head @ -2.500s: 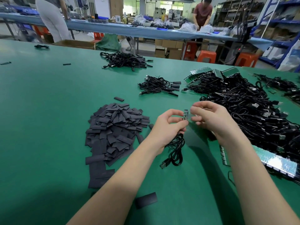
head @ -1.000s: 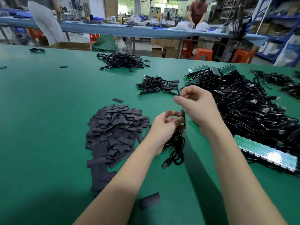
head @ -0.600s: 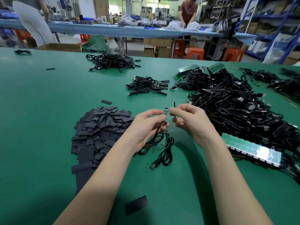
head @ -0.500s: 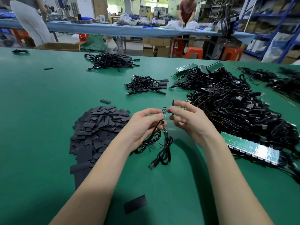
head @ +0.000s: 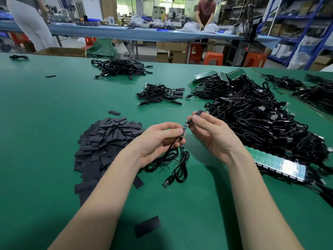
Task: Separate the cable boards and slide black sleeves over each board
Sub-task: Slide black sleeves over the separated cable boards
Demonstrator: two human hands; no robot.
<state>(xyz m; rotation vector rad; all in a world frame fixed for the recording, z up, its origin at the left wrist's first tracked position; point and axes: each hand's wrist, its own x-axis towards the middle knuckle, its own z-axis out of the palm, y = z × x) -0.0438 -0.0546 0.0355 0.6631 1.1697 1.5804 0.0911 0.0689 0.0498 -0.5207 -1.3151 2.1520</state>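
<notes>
— Left hand [head: 156, 141]?
— Pinching the board [head: 185, 129] between thumb and fingertips, upright, slightly tilted. Cable [head: 173, 159] hanging from its lower end, looping down onto the green surface [head: 45, 123], plug lying flat there.
— Right hand [head: 210, 132]?
— Pinching a sleeve [head: 196, 114] between thumb and forefinger, just above the board's top end. Touching the tip or just short of it: cannot tell. Not yet over the board.
— Spare sleeves?
— Heaped in a pile [head: 106, 141] left of the hands. One loose piece [head: 147, 226] near the front, between the forearms; another beyond the pile.
— Everything else?
— Big tangle [head: 261, 120] of cables right of the hands, with green panels [head: 277, 163] of joined boards at its near edge and far edge. Small bundle [head: 160, 94] beyond the hands, ends already sleeved in black. Larger bundle [head: 120, 67] farther back. More cables at the far right.
</notes>
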